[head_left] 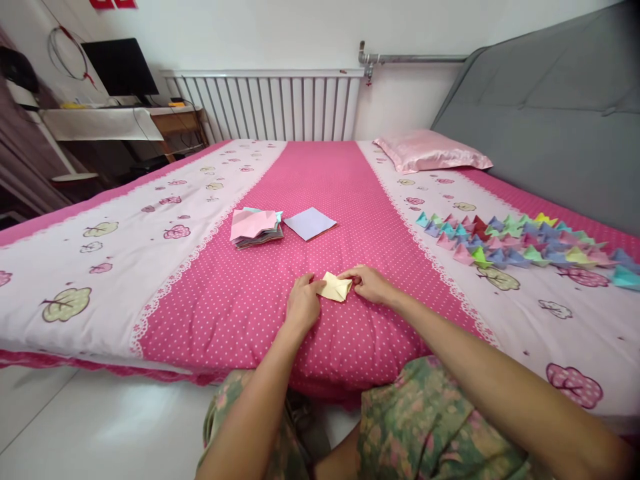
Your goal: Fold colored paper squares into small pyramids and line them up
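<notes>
A small folded piece of pale yellow paper (335, 287) lies on the pink dotted bedspread (240, 300) near the bed's front edge. My left hand (303, 301) pinches its left side with curled fingers. My right hand (369, 284) presses and grips its right side, fingers bent. Further back lie a stack of coloured paper sheets (256, 227) with a pink one on top, and a single lilac sheet (310, 223) beside it.
Several folded paper shapes in many colours (520, 245) are lined up on the right part of the bed. A pink pillow (430, 151) lies by the grey headboard (550, 100). A radiator (270, 105) and a desk with a monitor (120, 67) stand behind.
</notes>
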Tool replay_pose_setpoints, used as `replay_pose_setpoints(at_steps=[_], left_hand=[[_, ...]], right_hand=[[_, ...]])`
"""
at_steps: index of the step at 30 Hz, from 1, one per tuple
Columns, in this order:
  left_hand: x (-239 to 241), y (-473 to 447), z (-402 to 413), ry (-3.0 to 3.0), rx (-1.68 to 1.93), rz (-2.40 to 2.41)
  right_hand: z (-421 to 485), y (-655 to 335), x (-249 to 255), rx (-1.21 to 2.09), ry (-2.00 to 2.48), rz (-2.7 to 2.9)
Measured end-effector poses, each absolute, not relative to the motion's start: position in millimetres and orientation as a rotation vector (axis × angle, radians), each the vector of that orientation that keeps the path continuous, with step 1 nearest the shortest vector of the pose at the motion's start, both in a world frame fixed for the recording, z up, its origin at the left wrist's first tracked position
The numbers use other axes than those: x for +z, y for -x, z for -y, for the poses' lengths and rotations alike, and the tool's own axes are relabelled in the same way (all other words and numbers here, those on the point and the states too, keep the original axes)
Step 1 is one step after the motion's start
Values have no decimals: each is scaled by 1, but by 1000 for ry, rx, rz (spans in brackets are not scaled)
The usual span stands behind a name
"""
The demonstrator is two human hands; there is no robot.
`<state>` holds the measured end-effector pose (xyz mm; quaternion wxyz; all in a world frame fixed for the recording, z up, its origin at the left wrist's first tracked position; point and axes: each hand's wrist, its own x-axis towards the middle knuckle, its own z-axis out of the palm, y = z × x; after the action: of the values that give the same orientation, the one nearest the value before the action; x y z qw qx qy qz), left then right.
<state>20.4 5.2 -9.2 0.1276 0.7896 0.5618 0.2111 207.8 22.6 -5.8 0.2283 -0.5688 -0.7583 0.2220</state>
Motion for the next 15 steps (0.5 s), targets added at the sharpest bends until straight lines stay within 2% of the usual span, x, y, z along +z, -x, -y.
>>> replay_pose_setpoints(at_steps=[8,15], left_hand=[[-6,-14,-4,-2379,578,-1546],[2,-14,-3,-2179,883,-1307]], right_hand=[[-24,-206,-8,538,1372,2088],[-19,-198,7,653,1316,1899]])
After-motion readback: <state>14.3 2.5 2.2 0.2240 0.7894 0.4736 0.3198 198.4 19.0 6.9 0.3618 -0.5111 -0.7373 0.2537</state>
